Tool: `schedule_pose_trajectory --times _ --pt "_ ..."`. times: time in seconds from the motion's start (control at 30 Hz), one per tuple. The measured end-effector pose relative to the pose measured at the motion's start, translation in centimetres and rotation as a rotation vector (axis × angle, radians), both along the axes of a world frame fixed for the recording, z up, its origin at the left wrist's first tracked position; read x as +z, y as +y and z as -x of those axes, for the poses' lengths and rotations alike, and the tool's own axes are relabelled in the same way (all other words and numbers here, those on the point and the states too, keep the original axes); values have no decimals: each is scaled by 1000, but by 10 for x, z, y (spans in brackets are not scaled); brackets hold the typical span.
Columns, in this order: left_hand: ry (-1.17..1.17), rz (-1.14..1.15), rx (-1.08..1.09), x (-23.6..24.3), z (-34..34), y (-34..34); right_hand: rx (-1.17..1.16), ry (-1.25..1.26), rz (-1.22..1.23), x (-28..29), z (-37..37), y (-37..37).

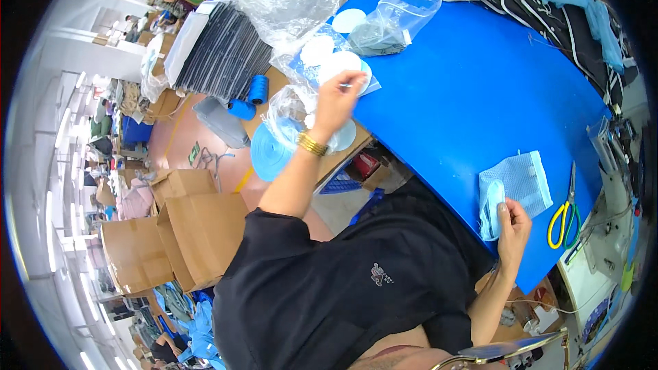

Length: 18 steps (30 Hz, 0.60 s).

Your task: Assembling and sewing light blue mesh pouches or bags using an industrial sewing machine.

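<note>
My left hand [336, 104], with a gold-coloured bracelet on its wrist, is over the white round pieces [340, 62] at the table's left edge. Its fingers are drawn together and slightly blurred; what they hold, if anything, I cannot make out. At the right, my right hand [514, 227] pinches the near edge of a light-blue mesh fabric piece [515, 177], thumb on top. That piece lies on the blue table [473, 96], a folded band along its left side. Scissors [566, 219] with yellow and green handles lie just right of my right hand.
A clear plastic bag [404, 17] with grey contents lies at the far side. Left of the table are a light-blue roll [271, 153], blue thread spools [258, 89] and stacked dark sheets [223, 51]. Cardboard boxes [205, 233] stand lower left. A machine [613, 164] borders the right.
</note>
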<state>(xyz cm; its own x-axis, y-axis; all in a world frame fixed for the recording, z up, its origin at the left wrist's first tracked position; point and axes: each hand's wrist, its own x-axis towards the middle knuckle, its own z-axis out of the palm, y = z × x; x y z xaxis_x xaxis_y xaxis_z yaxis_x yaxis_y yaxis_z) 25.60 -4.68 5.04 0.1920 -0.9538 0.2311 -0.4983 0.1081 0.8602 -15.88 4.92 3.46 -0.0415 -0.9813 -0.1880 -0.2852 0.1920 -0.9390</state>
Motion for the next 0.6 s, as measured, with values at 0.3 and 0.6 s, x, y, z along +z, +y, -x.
schedule_pose_trajectory --times 0.3,0.6 --pt "-324 -42 160 -5 -94 -26 -70 1 19 -7 0 1" --pt "-500 22 126 -21 -88 -43 -59 -34 27 -10 0 2"
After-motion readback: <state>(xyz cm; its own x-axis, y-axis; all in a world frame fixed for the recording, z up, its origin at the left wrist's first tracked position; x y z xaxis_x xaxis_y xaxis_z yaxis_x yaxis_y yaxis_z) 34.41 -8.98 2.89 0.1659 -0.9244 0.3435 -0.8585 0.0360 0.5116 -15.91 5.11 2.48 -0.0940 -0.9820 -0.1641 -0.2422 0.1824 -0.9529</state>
